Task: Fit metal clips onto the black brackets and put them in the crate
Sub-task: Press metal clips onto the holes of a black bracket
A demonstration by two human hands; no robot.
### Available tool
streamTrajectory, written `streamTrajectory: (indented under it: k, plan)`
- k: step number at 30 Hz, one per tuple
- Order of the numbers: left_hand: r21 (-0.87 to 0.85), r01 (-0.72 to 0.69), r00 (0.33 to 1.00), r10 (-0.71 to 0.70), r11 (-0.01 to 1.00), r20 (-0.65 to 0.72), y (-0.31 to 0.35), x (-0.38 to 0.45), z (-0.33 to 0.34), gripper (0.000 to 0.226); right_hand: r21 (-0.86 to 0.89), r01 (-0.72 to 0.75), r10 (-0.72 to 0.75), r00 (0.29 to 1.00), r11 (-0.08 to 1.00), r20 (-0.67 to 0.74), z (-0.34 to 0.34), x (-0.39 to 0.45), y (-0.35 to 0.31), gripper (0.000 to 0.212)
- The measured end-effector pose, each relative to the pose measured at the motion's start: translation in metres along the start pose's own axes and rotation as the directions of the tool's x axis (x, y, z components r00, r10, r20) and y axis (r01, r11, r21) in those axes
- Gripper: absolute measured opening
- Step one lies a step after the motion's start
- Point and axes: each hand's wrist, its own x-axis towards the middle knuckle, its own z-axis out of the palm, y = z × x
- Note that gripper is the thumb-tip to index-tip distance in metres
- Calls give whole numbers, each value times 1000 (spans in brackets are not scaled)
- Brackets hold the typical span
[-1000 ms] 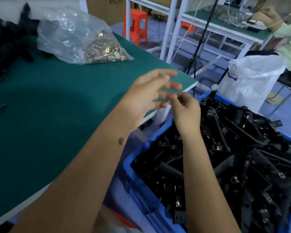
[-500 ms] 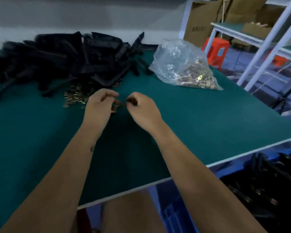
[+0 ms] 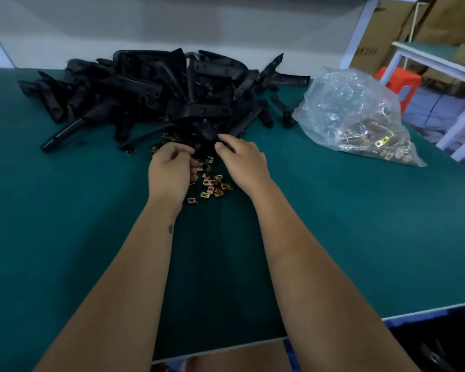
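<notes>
Desk surface (image 3: 65, 237): dark teal-green, white edge. Brackets (image 3: 156, 89) at far edge: black. Loose clips (image 3: 212, 186): gold-brass with pinkish tints. Bag (image 3: 355, 114) near right edge: clear. Stool (image 3: 397, 81): orange-red.

Only one bit of print shows: dark characters on the side of a cardboard box (image 3: 371, 53) at the back right, behind the white table leg, and they are too blurred and small to read. No other label, brand, number or sign is readable.
</notes>
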Motion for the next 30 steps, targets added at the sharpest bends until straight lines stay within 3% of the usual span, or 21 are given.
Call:
streamTrajectory:
  k: [2,4,6,8,13,16,19,21,23,26,28,30]
  plan:
    - [43,-23,1000,23,999,10,-1,-1,1,27,267,-34,41,999,963,-22,-3,-4,1,36]
    - [60,-37,997,33,998,65,-2,-3,1,27,486,-19,92,987,874,-128,-6,-8,1,23]
    - [17,-16,994,14,1000,109,0,-4,-2,28,646,11,214,939,763,-269,-11,-10,2,8]
    - [-26,7,993,-4,1000,119,3,-4,-6,28,768,1,342,895,640,-286,-13,-11,3,11]
    - [-171,53,993,-34,984,112,9,-10,-9,24,912,5,427,883,409,-196,-18,-11,0,25]
    - [-312,108,991,-78,944,105,14,-9,-11,15,949,57,342,925,310,-167,-17,-12,-5,27]
    - [-408,169,980,-107,897,169,16,-7,-14,14,966,12,235,969,258,-75,-14,-15,-11,25]
    - [-412,203,966,-113,888,233,18,-8,-15,20,962,-36,173,985,271,-12,-12,-16,-15,24]
    - [-306,193,946,-94,932,312,19,-11,-17,19,947,-57,122,992,315,19,-9,-17,-20,24]
    - [-164,121,894,-36,979,447,18,-12,-19,8,915,7,76,996,403,-42,-2,-18,-24,21]
    - [-258,146,905,-23,955,425,18,-9,-20,5,862,74,116,982,501,-151,-2,-16,-21,23]
    - [-449,213,943,-63,868,326,19,-1,-24,5,758,85,180,949,646,-260,-8,-15,-15,26]
